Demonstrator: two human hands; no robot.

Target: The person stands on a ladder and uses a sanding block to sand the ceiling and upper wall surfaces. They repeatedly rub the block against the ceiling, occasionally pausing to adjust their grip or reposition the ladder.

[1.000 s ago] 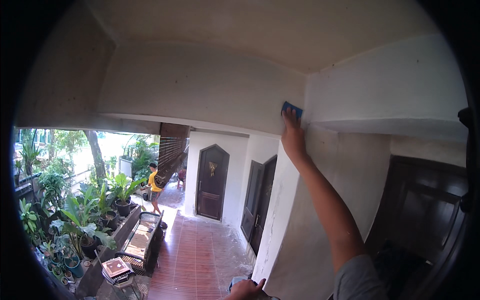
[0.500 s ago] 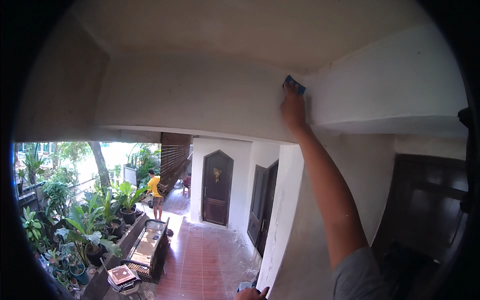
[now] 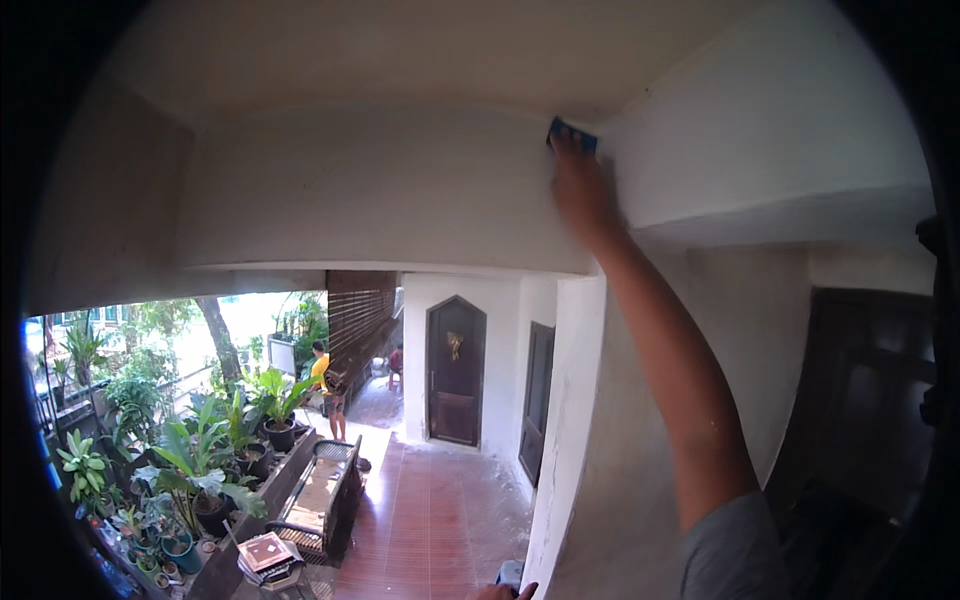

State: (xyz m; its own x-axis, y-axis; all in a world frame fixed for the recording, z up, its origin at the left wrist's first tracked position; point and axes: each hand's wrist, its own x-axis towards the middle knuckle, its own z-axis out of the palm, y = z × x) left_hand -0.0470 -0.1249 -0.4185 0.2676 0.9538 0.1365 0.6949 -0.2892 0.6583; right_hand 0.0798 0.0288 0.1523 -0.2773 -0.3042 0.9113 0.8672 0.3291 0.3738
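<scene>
My right arm is stretched up toward the corner where the beam and ceiling meet. My right hand [image 3: 578, 185] is closed on a flat dark-blue pad [image 3: 574, 134], pressed to the upper part of the pale wall face [image 3: 380, 190], just below the ceiling [image 3: 400, 50]. Whether the pad is a sanding pad or a scraper cannot be made out. At the lower edge shows a small part of my left hand [image 3: 503, 592], beside a grey-blue object [image 3: 510, 573]. The frame cuts off most of its fingers, so its grip is hidden.
Below lies a red tiled floor [image 3: 405, 520] with a bench [image 3: 318, 490] and a stool stacked with things [image 3: 265, 555]. Potted plants [image 3: 200, 470] fill the left. A person in yellow [image 3: 320, 370] stands beyond, near a rolled blind [image 3: 355, 330]. A dark door [image 3: 455, 370] stands behind.
My right hand has slid the blue pad upward and slightly left, closer to the ceiling line. The view has shifted a little, and less of my left hand shows.
</scene>
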